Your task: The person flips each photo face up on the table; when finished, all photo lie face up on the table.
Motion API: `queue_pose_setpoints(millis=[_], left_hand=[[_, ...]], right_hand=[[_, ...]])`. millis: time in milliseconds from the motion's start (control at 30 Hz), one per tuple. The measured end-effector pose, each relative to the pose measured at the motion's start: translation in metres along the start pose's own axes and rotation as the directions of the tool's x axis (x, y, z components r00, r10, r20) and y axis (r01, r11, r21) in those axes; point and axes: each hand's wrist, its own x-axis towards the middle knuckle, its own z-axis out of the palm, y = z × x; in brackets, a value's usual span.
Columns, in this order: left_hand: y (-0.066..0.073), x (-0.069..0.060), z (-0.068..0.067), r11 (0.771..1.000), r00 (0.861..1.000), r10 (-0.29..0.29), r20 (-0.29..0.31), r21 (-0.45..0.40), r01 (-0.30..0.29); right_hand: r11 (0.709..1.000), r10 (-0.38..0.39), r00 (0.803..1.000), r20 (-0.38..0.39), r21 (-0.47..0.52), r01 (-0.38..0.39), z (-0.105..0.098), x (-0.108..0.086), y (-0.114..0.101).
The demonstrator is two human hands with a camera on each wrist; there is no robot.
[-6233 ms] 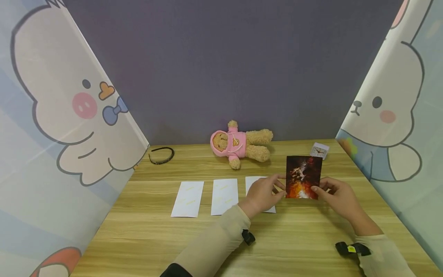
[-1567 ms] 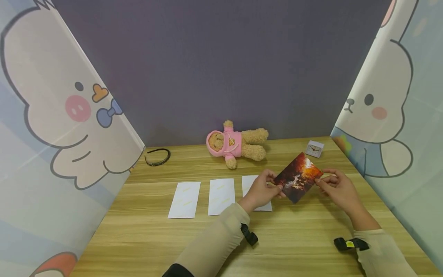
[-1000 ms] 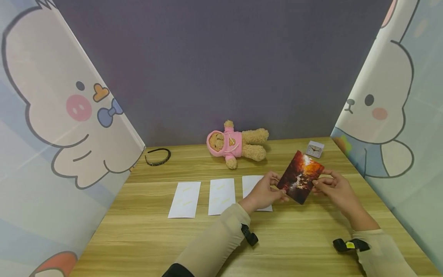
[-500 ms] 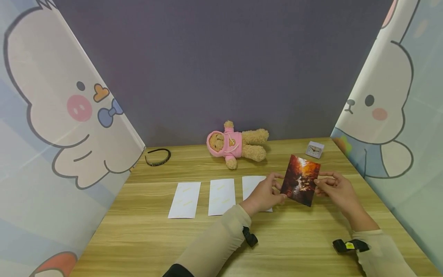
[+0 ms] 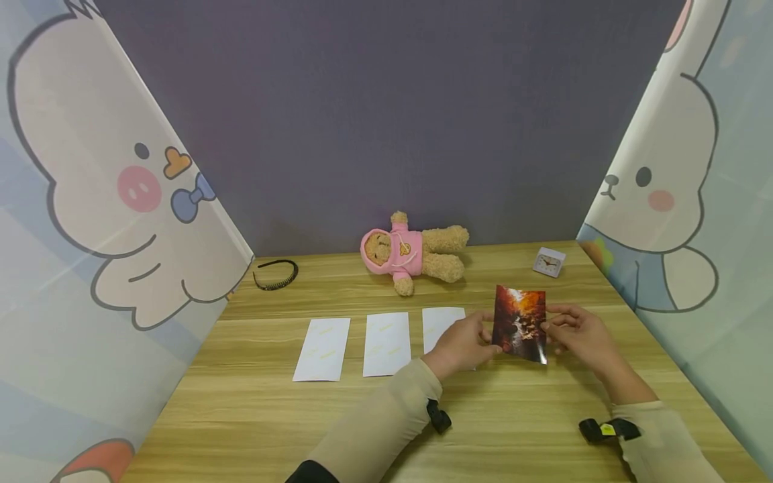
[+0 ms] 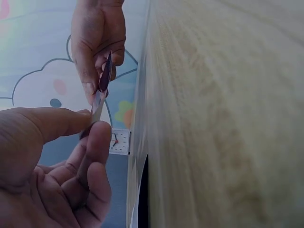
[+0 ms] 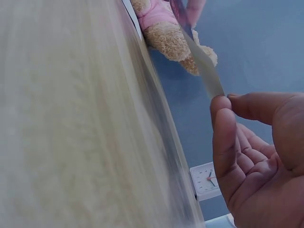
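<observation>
A glossy picture card (image 5: 521, 322), dark with red and orange, is held above the right part of the table, nearly upright, its lower right corner bending. My left hand (image 5: 464, 342) pinches its left edge; in the left wrist view the thumb and forefinger of the left hand (image 6: 52, 161) meet on it. From the other side my right hand (image 5: 582, 335) pinches the right edge, and the right wrist view shows the thumb and forefinger of that hand (image 7: 256, 147) on the card's pale back (image 7: 205, 69). Beneath my left arm lies a white sheet (image 5: 439, 327), partly hidden.
Two more white sheets with faint yellow marks, one left (image 5: 322, 349) and one middle (image 5: 386, 345), lie in a row. Behind are a teddy bear (image 5: 410, 253) in pink, a black headband (image 5: 279, 285) and a small white clock (image 5: 549, 262). Panels enclose the table (image 5: 241, 416).
The card has been rotated about half a turn: its bright orange part was at the bottom and is now at the top. Over the last second it went from slanted to nearly straight and lowered slightly.
</observation>
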Motion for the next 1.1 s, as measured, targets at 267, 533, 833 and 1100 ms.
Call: queue_pose_setpoints(millis=[267, 533, 833, 1100], left_hand=[[-0.0004, -0.0001, 0.0022, 0.997, 0.998, -0.056, 0.019, 0.056, 0.055], [0.0002, 0.0009, 0.0051, 0.99, 0.995, -0.101, 0.01, 0.1, 0.1], [0.0032, 0.0026, 0.006, 0.977, 0.993, -0.119, 0.026, 0.18, 0.113], [0.0028, 0.0046, 0.0077, 0.981, 0.988, -0.153, 0.015, 0.125, 0.15]], right_hand=[[1.0, 0.016, 0.997, 0.08, -0.021, -0.014, 0.002, 0.0007, 0.0037], [0.998, 0.051, 0.987, 0.15, -0.048, -0.045, 0.0032, -0.0003, 0.0031], [0.994, 0.104, 0.972, 0.211, -0.066, -0.092, 0.0059, -0.001, 0.0033], [0.989, 0.128, 0.974, 0.188, -0.101, -0.11, 0.0038, -0.0016, 0.0041]])
